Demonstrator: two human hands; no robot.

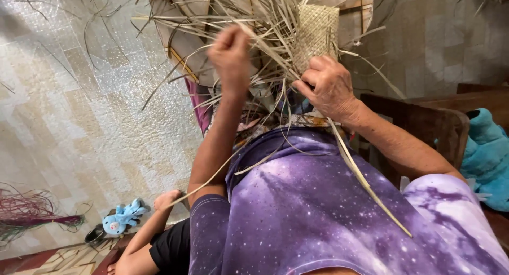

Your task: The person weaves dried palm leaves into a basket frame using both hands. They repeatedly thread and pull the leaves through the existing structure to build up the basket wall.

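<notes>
A half-woven mat [316, 30] of pale straw sits just above the right hand [330, 88], loose strips [265, 20] fanning out from it toward the left hand [230, 55]. The right hand pinches strips at the mat's lower edge; the left hand is clenched around a few strips, raised. Below the left hand, well apart, another person's hand [167, 199] rests near a blue plush toy [122, 216] on the floor [79, 121].

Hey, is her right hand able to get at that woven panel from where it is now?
Probably yes. The right hand grips loose straw strips just below the woven panel, and only those thin strips lie between them. The left hand is off to the side, not in the way.
</notes>
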